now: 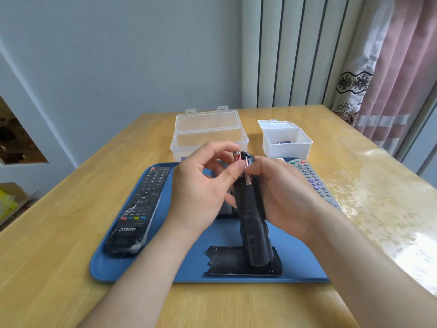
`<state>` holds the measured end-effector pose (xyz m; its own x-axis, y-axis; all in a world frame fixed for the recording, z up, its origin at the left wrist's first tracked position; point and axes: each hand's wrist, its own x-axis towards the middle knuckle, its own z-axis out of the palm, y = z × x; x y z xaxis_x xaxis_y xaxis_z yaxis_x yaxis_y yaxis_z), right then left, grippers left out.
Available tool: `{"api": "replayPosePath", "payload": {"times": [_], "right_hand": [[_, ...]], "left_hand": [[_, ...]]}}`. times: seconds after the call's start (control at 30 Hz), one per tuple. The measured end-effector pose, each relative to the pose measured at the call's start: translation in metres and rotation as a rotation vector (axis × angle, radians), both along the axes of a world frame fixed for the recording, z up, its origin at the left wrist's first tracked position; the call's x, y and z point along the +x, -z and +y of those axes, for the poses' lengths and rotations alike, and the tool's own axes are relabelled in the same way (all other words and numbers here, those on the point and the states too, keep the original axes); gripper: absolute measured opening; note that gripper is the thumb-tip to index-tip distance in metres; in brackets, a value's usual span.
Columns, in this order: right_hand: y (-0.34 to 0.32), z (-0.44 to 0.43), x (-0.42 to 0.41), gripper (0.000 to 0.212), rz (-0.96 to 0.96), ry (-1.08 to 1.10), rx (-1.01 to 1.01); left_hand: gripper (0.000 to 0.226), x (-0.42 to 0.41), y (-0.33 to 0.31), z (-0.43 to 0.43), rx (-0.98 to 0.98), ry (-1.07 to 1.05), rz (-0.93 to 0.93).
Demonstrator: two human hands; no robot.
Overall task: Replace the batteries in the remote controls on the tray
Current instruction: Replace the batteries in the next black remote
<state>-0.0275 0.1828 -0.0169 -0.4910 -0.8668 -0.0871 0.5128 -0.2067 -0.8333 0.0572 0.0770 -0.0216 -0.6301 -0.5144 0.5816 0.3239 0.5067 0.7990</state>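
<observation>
Wooden tabletop [71, 245] carries the blue tray [113, 268]; above it the right hand [283, 192] clasps the black remote [250, 221] (back up, long axis pointing away). Left hand [201, 185], its grip pinched on a battery [236, 156], sits just left of the open compartment [247, 176] at the far end.

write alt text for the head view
The right hand grips a black remote above a blue tray while the left hand pinches a battery at its open compartment. Nearby: its cover, a wrapped remote, a grey remote, a clear box, a white box.
</observation>
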Motion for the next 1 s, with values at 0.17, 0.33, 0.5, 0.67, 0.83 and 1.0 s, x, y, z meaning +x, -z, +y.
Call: {"api": "replayPosePath", "payload": {"times": [0.17, 0.33, 0.5, 0.67, 0.83, 1.0], "right_hand": [[-0.003, 0.002, 0.001, 0.028, 0.047, 0.006, -0.042], [-0.006, 0.005, 0.001, 0.032, 0.157, -0.007, -0.104], [-0.004, 0.004, -0.001, 0.028, 0.174, 0.045, -0.100], [-0.006, 0.007, -0.002, 0.017, 0.246, 0.112, -0.041], [-0.006, 0.007, -0.001, 0.022, 0.255, 0.189, -0.019], [-0.011, 0.012, -0.014, 0.018, 0.240, 0.380, 0.011]], "left_hand": [[0.022, 0.000, 0.004, -0.009, -0.192, -0.152, -0.040], [0.027, -0.001, 0.003, -0.005, -0.071, -0.076, -0.041], [0.025, 0.002, 0.003, -0.010, -0.267, -0.135, -0.045], [0.028, 0.001, 0.004, -0.007, -0.793, -0.322, -0.117], [0.031, 0.002, 0.003, -0.010, -0.584, -0.147, -0.156], [0.012, 0.014, -0.016, -0.009, -0.269, 0.053, -0.303]]}}
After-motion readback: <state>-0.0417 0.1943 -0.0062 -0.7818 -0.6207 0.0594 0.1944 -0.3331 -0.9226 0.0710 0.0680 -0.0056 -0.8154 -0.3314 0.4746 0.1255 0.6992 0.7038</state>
